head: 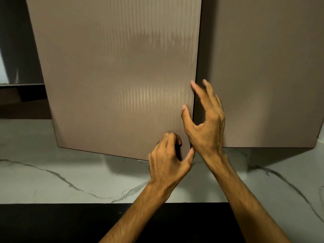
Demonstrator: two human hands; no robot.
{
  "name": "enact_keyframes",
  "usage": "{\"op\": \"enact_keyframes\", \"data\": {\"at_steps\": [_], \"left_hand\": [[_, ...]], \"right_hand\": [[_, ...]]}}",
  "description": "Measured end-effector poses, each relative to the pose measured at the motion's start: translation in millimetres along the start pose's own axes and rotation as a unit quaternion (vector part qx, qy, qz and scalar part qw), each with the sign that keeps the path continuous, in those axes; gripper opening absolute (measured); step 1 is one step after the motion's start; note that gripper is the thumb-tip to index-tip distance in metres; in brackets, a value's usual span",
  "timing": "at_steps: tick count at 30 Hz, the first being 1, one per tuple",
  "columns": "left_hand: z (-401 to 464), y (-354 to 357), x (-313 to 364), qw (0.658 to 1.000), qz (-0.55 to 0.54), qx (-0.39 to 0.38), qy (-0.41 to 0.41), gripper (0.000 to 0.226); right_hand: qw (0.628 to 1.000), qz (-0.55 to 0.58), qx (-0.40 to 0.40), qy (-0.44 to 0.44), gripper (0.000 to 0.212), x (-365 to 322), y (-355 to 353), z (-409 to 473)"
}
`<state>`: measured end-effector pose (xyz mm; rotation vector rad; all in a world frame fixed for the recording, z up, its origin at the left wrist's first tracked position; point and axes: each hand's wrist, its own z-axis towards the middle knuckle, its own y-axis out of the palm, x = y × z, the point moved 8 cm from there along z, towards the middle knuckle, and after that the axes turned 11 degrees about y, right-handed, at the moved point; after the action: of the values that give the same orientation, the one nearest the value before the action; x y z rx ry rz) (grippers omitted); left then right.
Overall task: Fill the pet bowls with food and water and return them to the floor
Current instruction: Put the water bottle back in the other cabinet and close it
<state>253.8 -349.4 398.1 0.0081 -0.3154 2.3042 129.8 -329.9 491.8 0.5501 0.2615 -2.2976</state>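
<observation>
No pet bowl, food or water shows in this view. A brown ribbed cabinet door (114, 76) hangs ajar above the counter, its lower right corner swung toward me. My right hand (205, 123) is at the door's right edge: the thumb lies on the door's face and the fingers spread straight over the dark gap beside it. My left hand (168, 155) is in front of the door's lower right corner, fingers curled with the thumb sticking out, and nothing visible in it.
A second brown cabinet door (271, 76) to the right is closed. Below runs a white marble-patterned countertop (61, 181) with a black front edge (70, 223). A dark open recess (19, 50) lies at the far left.
</observation>
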Motion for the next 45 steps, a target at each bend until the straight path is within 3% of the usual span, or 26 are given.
{"op": "enact_keyframes", "data": {"at_steps": [15,36,45], "left_hand": [[13,45,-28,0.998,0.053,-0.045,0.009,0.038],[22,70,-50,0.994,0.100,-0.051,-0.001,0.036],[22,74,-52,0.993,0.105,-0.048,0.002,0.036]], "right_hand": [[0.987,-0.156,0.010,-0.024,0.055,58,39,24],[0.976,-0.210,-0.047,-0.020,0.058,91,57,27],[0.975,-0.218,-0.035,-0.022,0.057,93,61,26]]}}
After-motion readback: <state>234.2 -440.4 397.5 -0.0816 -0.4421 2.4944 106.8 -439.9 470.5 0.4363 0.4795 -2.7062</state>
